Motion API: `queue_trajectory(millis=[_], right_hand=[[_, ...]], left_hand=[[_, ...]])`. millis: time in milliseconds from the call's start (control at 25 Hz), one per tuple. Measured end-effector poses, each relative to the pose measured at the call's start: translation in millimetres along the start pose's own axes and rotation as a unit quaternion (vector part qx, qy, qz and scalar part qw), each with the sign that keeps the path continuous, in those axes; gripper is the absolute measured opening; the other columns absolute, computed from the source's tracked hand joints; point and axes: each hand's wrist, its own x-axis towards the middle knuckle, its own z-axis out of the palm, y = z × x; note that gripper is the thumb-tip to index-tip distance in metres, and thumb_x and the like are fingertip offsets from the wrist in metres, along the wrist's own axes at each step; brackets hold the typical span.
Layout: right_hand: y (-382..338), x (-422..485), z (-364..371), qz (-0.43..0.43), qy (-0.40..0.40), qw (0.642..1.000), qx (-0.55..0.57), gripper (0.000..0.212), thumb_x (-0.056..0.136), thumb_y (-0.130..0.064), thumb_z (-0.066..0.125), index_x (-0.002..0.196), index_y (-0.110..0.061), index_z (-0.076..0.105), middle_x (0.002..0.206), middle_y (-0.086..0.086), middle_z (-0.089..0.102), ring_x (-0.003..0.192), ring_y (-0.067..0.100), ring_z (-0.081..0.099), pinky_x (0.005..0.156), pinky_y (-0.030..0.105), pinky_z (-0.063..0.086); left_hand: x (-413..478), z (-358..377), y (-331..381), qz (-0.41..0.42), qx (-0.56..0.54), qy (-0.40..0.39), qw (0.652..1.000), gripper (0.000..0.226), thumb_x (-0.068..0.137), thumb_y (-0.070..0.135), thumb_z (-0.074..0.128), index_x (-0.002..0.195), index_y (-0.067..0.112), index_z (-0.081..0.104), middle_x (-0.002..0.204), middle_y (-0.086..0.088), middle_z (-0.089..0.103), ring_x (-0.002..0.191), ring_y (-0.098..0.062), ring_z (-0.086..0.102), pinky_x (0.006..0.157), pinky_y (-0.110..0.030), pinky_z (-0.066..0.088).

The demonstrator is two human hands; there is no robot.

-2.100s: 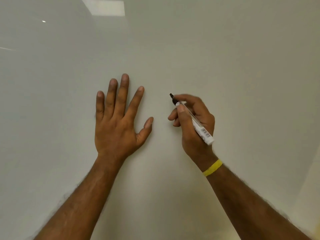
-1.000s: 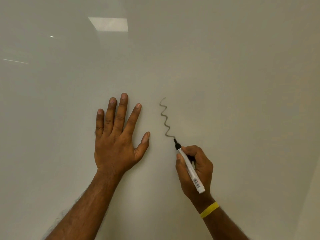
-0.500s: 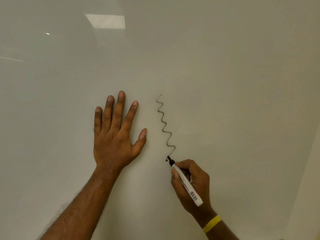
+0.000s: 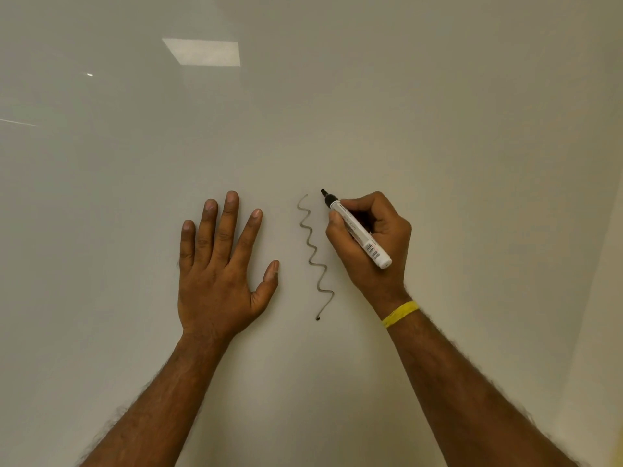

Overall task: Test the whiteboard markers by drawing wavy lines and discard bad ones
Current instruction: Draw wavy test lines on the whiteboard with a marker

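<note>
— While the left hand (image 4: pixel 219 278) lies flat on the whiteboard (image 4: pixel 438 129), palm down, what is the right hand (image 4: pixel 371 244) doing?
— Gripping a whiteboard marker (image 4: pixel 357 229). Thumb and curled fingers are closed round the barrel near its writing end. The rear of the barrel juts out past the hand toward the lower right.
— Left hand's fingers?
— Straight and slightly spread, with the thumb out to the side. It holds nothing and only rests on the board.
— Location of the marker's nib (image 4: pixel 323 192)?
— Pointing up and left, just right of the upper end of the wavy line (image 4: pixel 315 257). Contact with the board cannot be confirmed.
— Describe the marker.
— Smooth, cylindrical white barrel with a black collar and black nib, uncapped. A barcode label (image 4: pixel 372 249) sits near the blunt rear end.
— And the line?
— Thin and grey, fainter toward its top. It runs down in several waves between the two hands and ends in a darker dot at the bottom. It touches neither hand.
— Surface?
— Glossy and off-white. A rectangular light reflection (image 4: pixel 202 51) shows at upper left.
— Anything else?
— A yellow wristband (image 4: pixel 401 313) on the right wrist. Both forearms are bare and reach up from the lower edge.
</note>
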Motion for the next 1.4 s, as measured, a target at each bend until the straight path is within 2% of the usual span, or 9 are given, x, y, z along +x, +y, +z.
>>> queue_trajectory(millis=[80,240,560,680,840,1040,1160,1400], right_hand=[[4,-2,1,0.016,0.007,1.0,0.015,0.01,0.081,-0.008,0.073,0.084,-0.008,0.064,0.075,0.009,0.065,0.065,0.026,0.063,0.057,0.042,0.055],[9,-15,-3,0.024,-0.005,1.0,-0.001,0.01,0.081,-0.009,0.074,0.08,-0.006,0.065,0.073,0.008,0.066,0.065,0.026,0.065,0.056,0.043,0.054],[23,-42,-21,0.023,-0.003,0.999,-0.047,0.012,0.082,-0.013,0.073,0.079,-0.006,0.064,0.069,0.002,0.063,0.058,0.02,0.06,0.051,0.04,0.05],[28,-59,-28,0.015,-0.031,0.997,-0.073,0.013,0.083,-0.014,0.073,0.079,-0.007,0.064,0.069,0.001,0.062,0.058,0.018,0.058,0.051,0.04,0.05],[35,-76,-35,0.048,0.002,0.996,-0.075,0.011,0.082,-0.013,0.072,0.079,-0.006,0.064,0.07,0.001,0.062,0.058,0.019,0.059,0.052,0.039,0.052],[39,-94,-43,0.06,0.006,0.994,-0.091,0.011,0.083,-0.013,0.072,0.079,-0.008,0.063,0.069,0.001,0.061,0.058,0.019,0.058,0.051,0.04,0.051],[42,-111,-48,0.057,-0.026,0.993,-0.103,0.014,0.084,-0.021,0.07,0.078,-0.011,0.063,0.069,-0.001,0.059,0.057,0.018,0.056,0.051,0.041,0.05],[45,-138,-56,0.103,-0.048,0.988,-0.107,0.016,0.083,-0.03,0.069,0.079,-0.016,0.063,0.068,-0.005,0.059,0.057,0.018,0.057,0.051,0.04,0.052]], left_hand=[[-1,0,0,-0.001,0.0,0.002,1.0,0.074,0.092,0.051,0.05,0.153,0.018,0.027,0.162,-0.012,0.017,0.151,-0.031,0.012,0.121,-0.052,0.013],[-2,0,1,-0.003,0.0,0.002,1.0,0.074,0.091,0.051,0.05,0.153,0.018,0.028,0.162,-0.012,0.018,0.151,-0.031,0.012,0.121,-0.053,0.013],[-4,2,3,-0.005,0.0,0.009,1.0,0.072,0.092,0.051,0.048,0.153,0.018,0.028,0.162,-0.011,0.019,0.15,-0.031,0.014,0.121,-0.053,0.015],[-5,2,2,-0.007,-0.004,0.012,1.0,0.071,0.093,0.051,0.047,0.153,0.018,0.029,0.162,-0.011,0.019,0.15,-0.031,0.014,0.12,-0.054,0.016],[-7,1,2,-0.01,-0.001,0.005,1.0,0.073,0.092,0.051,0.048,0.153,0.018,0.027,0.162,-0.012,0.018,0.151,-0.031,0.012,0.121,-0.052,0.013],[-8,1,4,-0.009,0.002,0.003,1.0,0.072,0.093,0.051,0.046,0.154,0.018,0.026,0.162,-0.012,0.018,0.151,-0.031,0.012,0.121,-0.052,0.012],[-10,1,4,-0.011,-0.001,-0.003,1.0,0.072,0.093,0.051,0.046,0.154,0.017,0.025,0.162,-0.012,0.016,0.151,-0.031,0.01,0.122,-0.052,0.011],[-20,2,9,-0.015,-0.004,-0.022,1.0,0.075,0.092,0.051,0.046,0.154,0.016,0.023,0.162,-0.014,0.014,0.151,-0.033,0.008,0.121,-0.053,0.009]])
